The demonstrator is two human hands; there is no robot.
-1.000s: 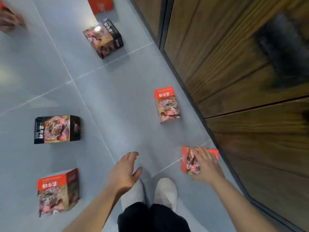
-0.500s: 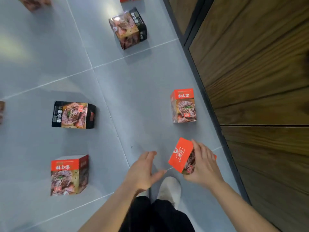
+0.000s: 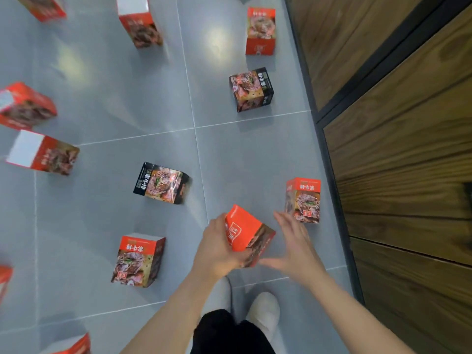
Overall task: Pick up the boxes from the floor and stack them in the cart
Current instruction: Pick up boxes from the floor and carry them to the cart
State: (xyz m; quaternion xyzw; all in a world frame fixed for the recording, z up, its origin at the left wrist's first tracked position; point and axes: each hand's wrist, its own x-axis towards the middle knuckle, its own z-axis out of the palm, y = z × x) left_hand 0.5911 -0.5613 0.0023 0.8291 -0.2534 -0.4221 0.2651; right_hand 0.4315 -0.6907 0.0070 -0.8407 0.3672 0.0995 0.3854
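Above grey floor, left hand grips red box; right hand seemingly spread.

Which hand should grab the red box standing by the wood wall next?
Right, probably. The right hand is open and free, and its fingers reach toward the red box by the wood wall. The left hand already grips the lifted box.
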